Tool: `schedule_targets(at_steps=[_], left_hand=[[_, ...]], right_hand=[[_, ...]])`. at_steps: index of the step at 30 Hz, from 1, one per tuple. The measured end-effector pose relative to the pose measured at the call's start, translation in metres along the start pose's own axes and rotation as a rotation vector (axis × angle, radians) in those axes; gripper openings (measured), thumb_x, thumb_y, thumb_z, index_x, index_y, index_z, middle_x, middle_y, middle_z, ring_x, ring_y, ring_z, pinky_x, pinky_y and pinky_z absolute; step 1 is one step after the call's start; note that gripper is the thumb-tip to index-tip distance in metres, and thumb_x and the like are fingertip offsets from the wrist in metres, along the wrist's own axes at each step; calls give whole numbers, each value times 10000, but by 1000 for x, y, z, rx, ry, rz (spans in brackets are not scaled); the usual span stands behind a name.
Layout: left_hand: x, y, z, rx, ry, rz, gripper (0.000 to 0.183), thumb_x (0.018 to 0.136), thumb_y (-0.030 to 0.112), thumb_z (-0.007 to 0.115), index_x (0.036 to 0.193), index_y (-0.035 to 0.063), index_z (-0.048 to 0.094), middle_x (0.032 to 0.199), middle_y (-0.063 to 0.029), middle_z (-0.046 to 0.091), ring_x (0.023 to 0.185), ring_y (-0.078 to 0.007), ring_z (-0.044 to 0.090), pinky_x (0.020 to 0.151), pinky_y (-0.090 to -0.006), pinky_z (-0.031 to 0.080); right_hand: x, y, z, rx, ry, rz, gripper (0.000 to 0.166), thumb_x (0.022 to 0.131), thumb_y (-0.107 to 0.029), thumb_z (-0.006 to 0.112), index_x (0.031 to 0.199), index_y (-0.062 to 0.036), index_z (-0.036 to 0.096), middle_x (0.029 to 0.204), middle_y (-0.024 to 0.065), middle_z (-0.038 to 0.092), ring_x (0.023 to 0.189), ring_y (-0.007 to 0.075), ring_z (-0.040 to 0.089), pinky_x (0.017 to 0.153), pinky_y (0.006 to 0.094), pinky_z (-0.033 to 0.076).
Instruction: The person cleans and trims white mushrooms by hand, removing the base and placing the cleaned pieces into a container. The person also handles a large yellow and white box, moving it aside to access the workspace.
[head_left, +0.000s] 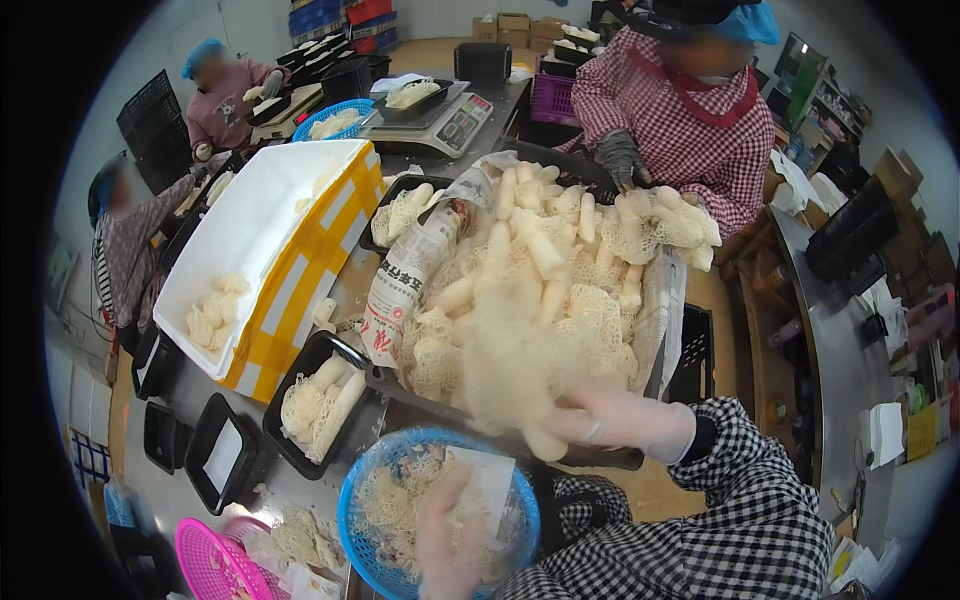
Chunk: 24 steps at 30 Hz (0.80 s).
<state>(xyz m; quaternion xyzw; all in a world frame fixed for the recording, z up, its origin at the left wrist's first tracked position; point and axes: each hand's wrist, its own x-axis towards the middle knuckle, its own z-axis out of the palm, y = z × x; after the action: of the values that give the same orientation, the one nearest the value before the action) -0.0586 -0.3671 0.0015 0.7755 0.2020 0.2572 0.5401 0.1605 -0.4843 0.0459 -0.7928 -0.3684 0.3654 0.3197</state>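
Observation:
My right hand (622, 420), in a thin translucent glove, is shut on a pale netted bamboo fungus (517, 360) blurred by motion. It is over the near edge of a large crate lined with printed newspaper (412, 281), heaped with more such fungi (540, 247). Lower left of it, my left hand (450, 532) is blurred over a blue plastic basket (345, 510) of netted scraps; whether it holds anything is unclear. A white paper sheet (484, 484) lies at that basket's right side. A black tray (300, 457) left of the crate holds several fungi.
A white foam box (262, 187) with yellow tape, empty black trays (217, 457) and a pink basket (217, 559) stand at left. Behind is a digital scale (457, 127). Across the crate, a co-worker's gloved hand (622, 157) touches fungi. Other people work at far left.

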Motion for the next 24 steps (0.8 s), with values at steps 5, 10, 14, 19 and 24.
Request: schedule_targets(at_steps=[5, 10, 14, 19, 24], left_hand=[[25, 11, 37, -510, -174, -371, 390, 913, 20, 421, 1300, -30, 421, 1266, -145, 510, 1167, -229, 490, 969, -373, 404], [44, 7, 37, -371, -176, -249, 265, 938, 84, 417, 1154, -31, 518, 1174, -160, 563, 1032, -245, 547, 874, -368, 453], [64, 13, 33, -1046, -40, -433, 294, 963, 187, 450, 1166, -15, 516, 1168, -155, 569, 1013, -259, 568, 877, -382, 460], [68, 18, 14, -1273, 0, -358, 414, 961, 308, 488, 1231, -6, 470, 1168, -153, 569, 1080, -275, 552, 926, -424, 452], [69, 18, 12, -1543, -14, -412, 408, 959, 309, 490, 1231, 7, 469, 1156, -133, 571, 1085, -264, 547, 935, -427, 449]], right_hand=[[1, -29, 15, -341, 41, -142, 480, 837, -415, 587, 1116, -26, 547, 931, 203, 645, 860, 375, 628, 731, 426, 495], [0, -24, 27, -442, 248, -416, 442, 802, -382, 635, 1074, -41, 560, 950, 154, 635, 825, 357, 625, 680, 395, 499], [8, -17, 30, -330, 353, -678, 416, 805, -291, 663, 1127, -46, 565, 1003, 123, 629, 805, 308, 637, 678, 350, 509], [-7, 1, 18, 171, 406, -516, 305, 770, -150, 722, 1042, -41, 636, 980, 109, 633, 775, 217, 644, 661, 317, 507], [-14, -11, 16, 174, 426, -396, 253, 767, -116, 730, 1005, -55, 669, 1028, 105, 623, 895, 205, 625, 747, 313, 495]])
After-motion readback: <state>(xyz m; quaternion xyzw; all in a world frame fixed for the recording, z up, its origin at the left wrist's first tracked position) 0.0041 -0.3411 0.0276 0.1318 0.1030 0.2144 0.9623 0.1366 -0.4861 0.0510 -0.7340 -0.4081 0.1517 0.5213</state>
